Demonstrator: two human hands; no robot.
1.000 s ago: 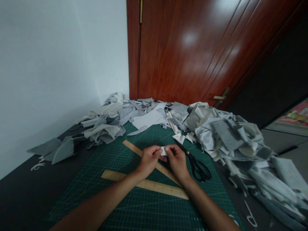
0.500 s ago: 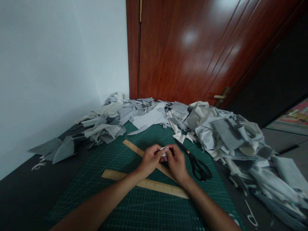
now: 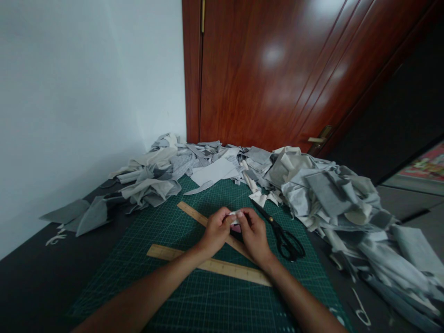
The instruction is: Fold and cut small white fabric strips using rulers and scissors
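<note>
My left hand (image 3: 218, 228) and my right hand (image 3: 254, 231) meet over the middle of the green cutting mat (image 3: 166, 296). Between their thumbs and fingers they pinch a small white piece of fabric (image 3: 235, 222), mostly covered by the fingers. Below the hands, one wooden ruler (image 3: 194, 213) runs slantwise across the mat. A second wooden ruler (image 3: 239, 271) lies nearer to me, partly under my left forearm. To the right of my right hand rest black-handled scissors (image 3: 289, 245), their blades pointing away to the left.
Heaps of grey and white fabric scraps (image 3: 329, 194) line the back and right of the dark table (image 3: 24, 296). More scraps (image 3: 152, 192) lie at the left. A white wall (image 3: 86, 92) and a brown wooden door (image 3: 256, 74) stand behind.
The fingers have shifted slightly around the white piece of fabric, and less of it shows. The rulers, scissors and scraps have stayed put.
</note>
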